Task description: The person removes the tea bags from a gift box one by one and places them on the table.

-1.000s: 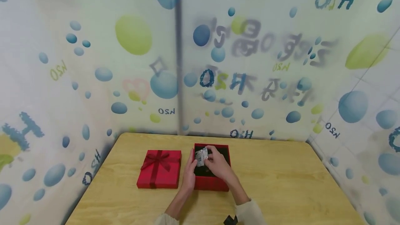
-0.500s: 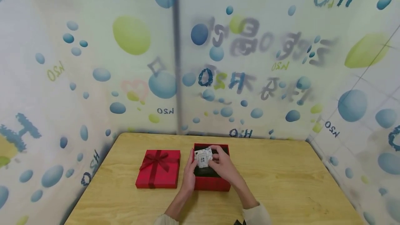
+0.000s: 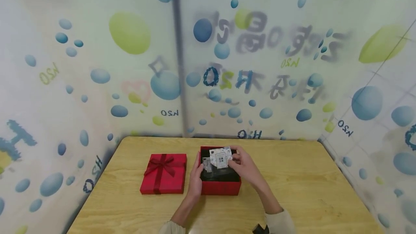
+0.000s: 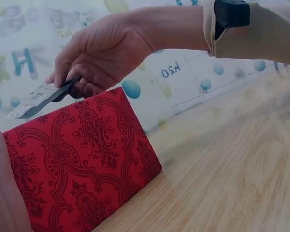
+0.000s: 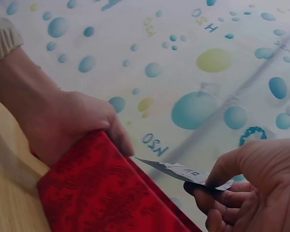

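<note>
Right hand [image 3: 244,166] has its fingers pinching the white sachet [image 3: 221,157] by its 3 o'clock edge, so it lies 9 o'clock from them above the red box [image 3: 220,188], long axis unclear, left hand [image 3: 194,182] farther off, gripping the box's 9 o'clock wall.

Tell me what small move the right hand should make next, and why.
Probably lift the white packet clear of the red box: the right hand pinches it above the open top, the left hand holds the box's side, and another packet shows inside.
</note>
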The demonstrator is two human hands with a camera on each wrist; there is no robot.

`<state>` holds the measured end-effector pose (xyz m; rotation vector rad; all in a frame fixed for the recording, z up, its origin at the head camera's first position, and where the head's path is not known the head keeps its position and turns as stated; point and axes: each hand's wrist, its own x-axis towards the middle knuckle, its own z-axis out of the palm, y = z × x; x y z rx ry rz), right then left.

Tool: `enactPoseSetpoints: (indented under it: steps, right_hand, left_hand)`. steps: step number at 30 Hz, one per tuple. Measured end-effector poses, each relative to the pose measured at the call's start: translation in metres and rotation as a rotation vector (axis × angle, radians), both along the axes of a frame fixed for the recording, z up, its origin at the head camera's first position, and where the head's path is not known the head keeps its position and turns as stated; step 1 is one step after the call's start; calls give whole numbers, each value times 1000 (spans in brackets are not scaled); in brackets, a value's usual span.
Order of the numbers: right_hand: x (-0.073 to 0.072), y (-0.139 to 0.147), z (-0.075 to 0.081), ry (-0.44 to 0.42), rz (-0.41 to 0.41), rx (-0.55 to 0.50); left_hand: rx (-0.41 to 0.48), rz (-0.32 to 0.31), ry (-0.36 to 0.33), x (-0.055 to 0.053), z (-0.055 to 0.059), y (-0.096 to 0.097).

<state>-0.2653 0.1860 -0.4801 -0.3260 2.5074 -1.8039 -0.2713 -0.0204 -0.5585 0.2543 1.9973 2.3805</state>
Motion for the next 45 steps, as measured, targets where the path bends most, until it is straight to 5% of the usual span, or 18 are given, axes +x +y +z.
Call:
enactPoseSetpoints:
  steps: [10,20,45]
  right_hand:
    - [-9,22,13,-63,-97,6]
    - [-19,48,-3,-105,-119,5]
    - [-33,89,-23,-217,-301,-60]
  left_hand:
    - [34,1,35,-2,6,-1]
    - [14,34,79,1,1,4]
    - [11,24,34,-1,0,1]
